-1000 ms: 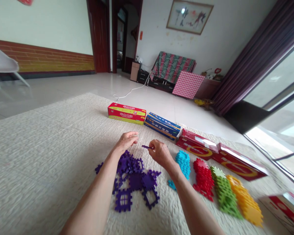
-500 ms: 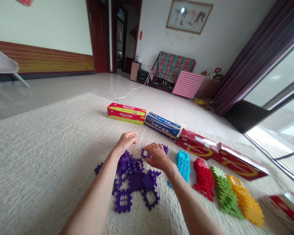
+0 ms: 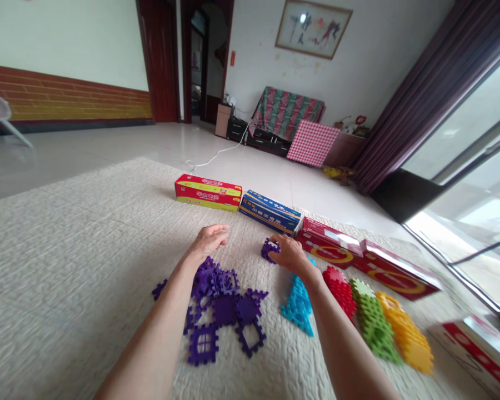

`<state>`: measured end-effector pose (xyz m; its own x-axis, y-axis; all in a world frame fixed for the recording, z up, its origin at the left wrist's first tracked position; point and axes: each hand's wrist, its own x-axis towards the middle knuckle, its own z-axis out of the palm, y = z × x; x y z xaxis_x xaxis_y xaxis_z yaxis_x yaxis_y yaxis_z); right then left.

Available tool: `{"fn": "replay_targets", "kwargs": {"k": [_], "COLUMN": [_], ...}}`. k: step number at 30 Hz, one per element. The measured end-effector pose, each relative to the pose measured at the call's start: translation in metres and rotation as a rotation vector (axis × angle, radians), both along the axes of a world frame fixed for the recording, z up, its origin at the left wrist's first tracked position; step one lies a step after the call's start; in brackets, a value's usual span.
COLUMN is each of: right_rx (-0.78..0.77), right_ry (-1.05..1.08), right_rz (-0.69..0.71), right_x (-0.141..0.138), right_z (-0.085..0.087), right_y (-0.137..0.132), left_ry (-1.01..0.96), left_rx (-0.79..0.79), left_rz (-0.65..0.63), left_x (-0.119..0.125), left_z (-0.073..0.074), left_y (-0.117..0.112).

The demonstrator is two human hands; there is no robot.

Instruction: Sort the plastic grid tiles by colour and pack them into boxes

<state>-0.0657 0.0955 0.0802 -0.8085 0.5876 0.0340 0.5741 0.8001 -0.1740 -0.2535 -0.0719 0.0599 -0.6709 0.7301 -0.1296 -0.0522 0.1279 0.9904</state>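
Observation:
My right hand (image 3: 290,253) is closed on a purple interlocking tile (image 3: 269,249) and holds it down on the cream mat (image 3: 66,250), just in front of the blue box (image 3: 270,212). My left hand (image 3: 210,239) hovers with loosely curled fingers above the far edge of a loose pile of purple tiles (image 3: 220,303) and holds nothing. To the right of my right arm lie rows of stacked tiles: blue (image 3: 296,304), red (image 3: 339,289), green (image 3: 370,319) and yellow (image 3: 404,333).
A row of long boxes lies across the mat's far side: a red and yellow box (image 3: 207,192), the blue box, then red boxes (image 3: 366,258). Another red and white box (image 3: 475,347) is at the right edge. Tiled floor, a cable and covered furniture lie beyond.
My right hand carried a purple tile from mid-air down and to the right, onto the mat near the blue box. My left hand barely moved. The view shifted slightly.

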Motion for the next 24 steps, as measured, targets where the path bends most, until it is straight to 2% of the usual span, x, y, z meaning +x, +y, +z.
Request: {"fn": "replay_targets", "kwargs": {"k": [7, 11, 15, 18, 21, 24], "right_rx": [-0.011, 0.007, 0.021, -0.024, -0.088, -0.126], "right_ry": [-0.027, 0.050, 0.253, 0.323, 0.310, 0.291], "right_rz": [-0.006, 0.004, 0.087, 0.168, 0.196, 0.210], "right_x": [0.002, 0.007, 0.014, 0.022, 0.032, 0.043], "right_z": [-0.010, -0.010, -0.006, -0.006, -0.007, -0.007], "right_y": [-0.001, -0.005, -0.024, -0.047, -0.073, -0.096], "left_ry": [0.003, 0.013, 0.040, 0.094, 0.248, 0.572], "left_rx": [-0.009, -0.007, -0.007, -0.001, -0.045, -0.148], "left_rz": [0.007, -0.002, -0.018, -0.048, -0.088, -0.151], "left_x": [0.000, 0.000, 0.002, 0.006, 0.012, 0.022], "left_z": [0.001, -0.001, -0.002, 0.000, 0.006, 0.014], "left_y": [0.000, 0.000, 0.002, 0.007, 0.014, 0.015]}}
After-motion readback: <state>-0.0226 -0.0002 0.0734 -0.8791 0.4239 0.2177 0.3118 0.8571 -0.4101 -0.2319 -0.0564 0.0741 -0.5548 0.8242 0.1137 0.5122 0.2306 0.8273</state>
